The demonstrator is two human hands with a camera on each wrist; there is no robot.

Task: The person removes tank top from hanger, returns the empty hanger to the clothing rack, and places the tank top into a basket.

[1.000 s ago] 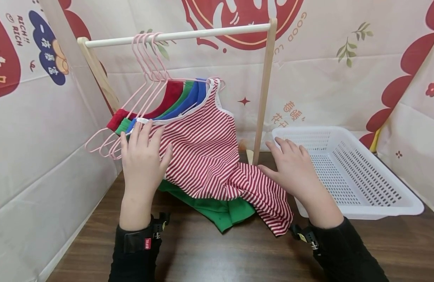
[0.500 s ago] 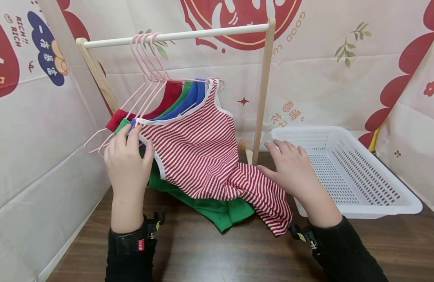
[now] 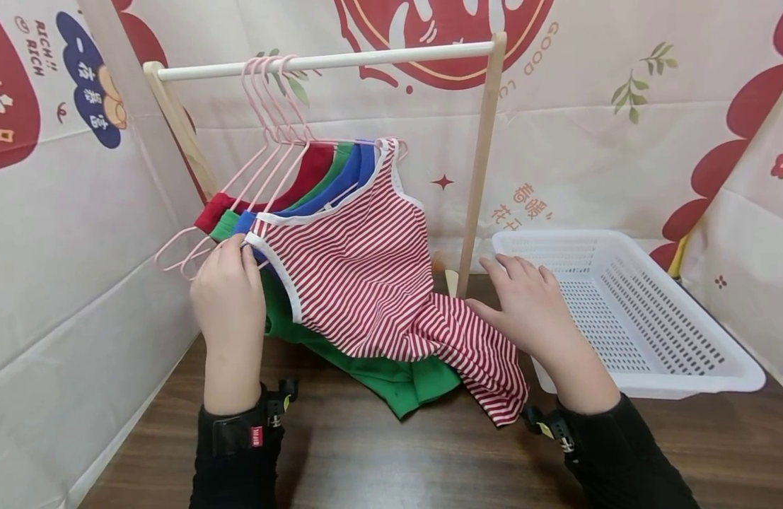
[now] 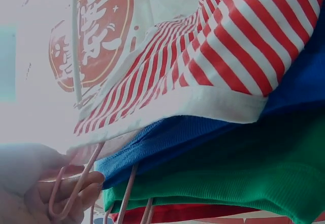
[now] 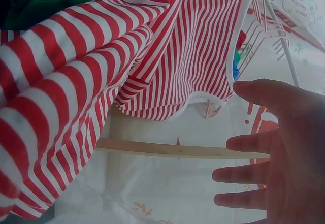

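A red-and-white striped tank top (image 3: 359, 268) with white trim hangs frontmost on a pink hanger (image 3: 289, 166). My left hand (image 3: 228, 297) pinches its left shoulder strap at the hanger's end, fingertips and thumb together. In the left wrist view, the curled fingers of that hand (image 4: 48, 188) lie around the pink hanger loop (image 4: 68, 196) just under the strap. My right hand (image 3: 531, 304) hovers by the top's lower right side, fingers spread, holding nothing. Behind it hang blue (image 3: 349, 180), green (image 3: 225, 225) and red (image 3: 311, 173) garments on similar hangers.
The hangers hang from a white rail (image 3: 391, 56) with wooden posts (image 3: 483, 162). A white perforated basket (image 3: 690, 385) stands at the right on the brown wooden table (image 3: 378, 466). Printed cloth walls (image 3: 588, 162) enclose the table.
My left hand has shifted leftward off the front of the strap, and its fingers have closed to pinch strap and hanger end. The right hand has stayed put.
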